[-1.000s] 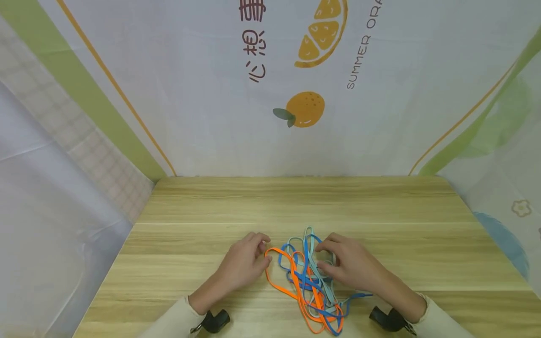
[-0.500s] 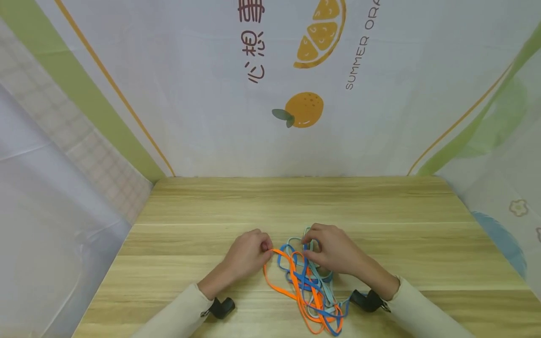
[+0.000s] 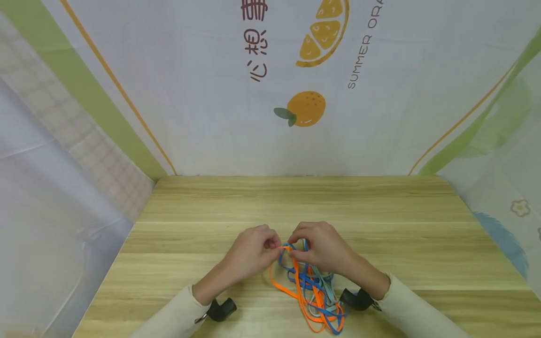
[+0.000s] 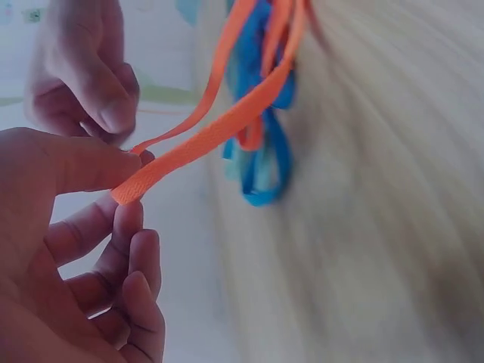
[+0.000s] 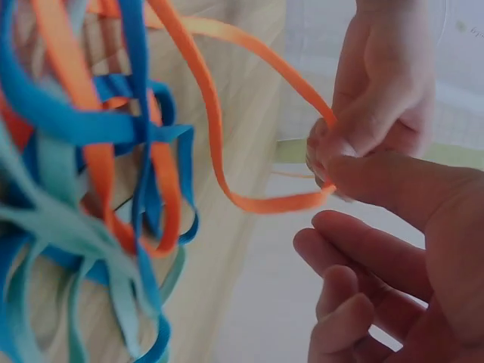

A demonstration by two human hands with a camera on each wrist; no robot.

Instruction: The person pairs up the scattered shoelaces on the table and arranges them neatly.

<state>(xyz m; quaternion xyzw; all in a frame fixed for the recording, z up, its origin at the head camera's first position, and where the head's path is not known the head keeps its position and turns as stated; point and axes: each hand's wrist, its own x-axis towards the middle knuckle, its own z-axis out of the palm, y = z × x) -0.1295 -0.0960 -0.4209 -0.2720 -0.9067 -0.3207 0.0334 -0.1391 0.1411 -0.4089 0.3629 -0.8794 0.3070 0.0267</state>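
Lace (image 4: 202, 140), orange, is partly hidden by the pinching left hand (image 3: 252, 251).

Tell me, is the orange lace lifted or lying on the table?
Partly lifted: the left hand pinches a loop of the orange lace above the table; the rest lies tangled.

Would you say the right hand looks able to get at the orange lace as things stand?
Probably yes: the right hand is close beside the orange lace, with nothing apparent between them, though the left hand already pinches its loop.
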